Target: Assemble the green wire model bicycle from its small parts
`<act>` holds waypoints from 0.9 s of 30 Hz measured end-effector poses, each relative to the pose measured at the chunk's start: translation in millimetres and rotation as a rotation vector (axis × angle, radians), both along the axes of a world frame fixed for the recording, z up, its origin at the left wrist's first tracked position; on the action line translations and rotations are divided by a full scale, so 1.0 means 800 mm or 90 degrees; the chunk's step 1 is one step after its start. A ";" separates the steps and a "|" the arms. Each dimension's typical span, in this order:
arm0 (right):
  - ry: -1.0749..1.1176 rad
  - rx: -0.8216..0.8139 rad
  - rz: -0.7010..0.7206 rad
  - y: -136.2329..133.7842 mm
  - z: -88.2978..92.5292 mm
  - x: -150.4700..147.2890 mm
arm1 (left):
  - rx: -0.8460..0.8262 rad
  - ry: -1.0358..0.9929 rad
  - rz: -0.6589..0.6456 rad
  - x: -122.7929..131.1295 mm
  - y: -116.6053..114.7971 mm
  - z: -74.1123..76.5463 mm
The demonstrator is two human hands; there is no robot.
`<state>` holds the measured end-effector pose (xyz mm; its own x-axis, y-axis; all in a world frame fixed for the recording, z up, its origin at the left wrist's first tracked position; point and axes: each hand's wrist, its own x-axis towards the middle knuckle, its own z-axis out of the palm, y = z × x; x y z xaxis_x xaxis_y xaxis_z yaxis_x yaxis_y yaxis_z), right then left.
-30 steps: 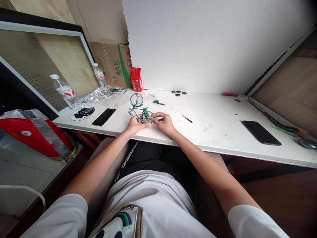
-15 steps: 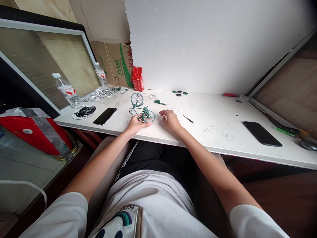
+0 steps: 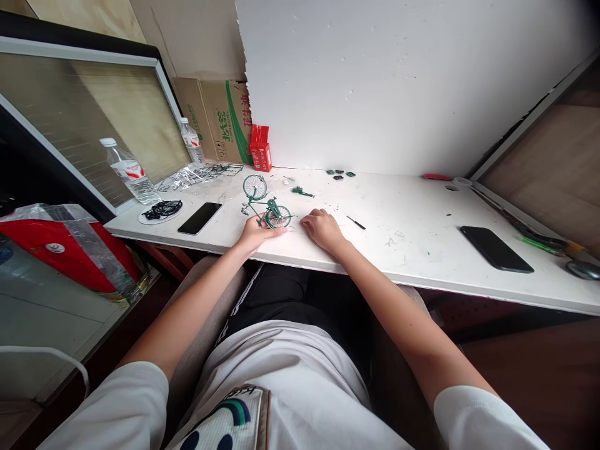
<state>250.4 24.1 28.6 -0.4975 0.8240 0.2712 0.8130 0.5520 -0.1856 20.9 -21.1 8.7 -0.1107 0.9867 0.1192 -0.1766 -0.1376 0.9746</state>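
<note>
A small green model bicycle tilts above the white table's front part, its two spoked wheels showing. My left hand is closed around its lower end, by the near wheel; some fingers are hidden behind the frame. Just right of that wheel, my right hand rests on the table with its fingers curled together. Whatever those fingertips hold, if anything, is hidden or too small to name. Beyond the hands lies a loose green part. A thin dark-handled tool, perhaps a small knife, lies right of my right hand.
Small dark green pieces lie near the back panel. A phone and a plate of black parts are at left, with water bottles behind. Another phone lies at right. A red box stands at the back.
My right hand's fingers have drawn together and lowered to the table. The bicycle in my left hand has shifted slightly left.
</note>
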 end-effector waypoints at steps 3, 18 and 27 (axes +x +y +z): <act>0.023 0.003 -0.001 0.002 -0.004 0.001 | -0.014 -0.027 -0.001 -0.003 0.000 0.000; 0.033 0.005 -0.012 0.005 -0.006 0.002 | -0.063 -0.031 -0.015 -0.016 -0.003 0.004; -0.016 -0.009 0.006 0.003 0.008 0.004 | -0.025 0.067 0.006 -0.021 0.003 0.008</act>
<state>253.8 26.3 35.1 -0.5116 0.8229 0.2472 0.8126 0.5569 -0.1721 3.8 -18.5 15.2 -0.1092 0.9897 0.0923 -0.0722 -0.1005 0.9923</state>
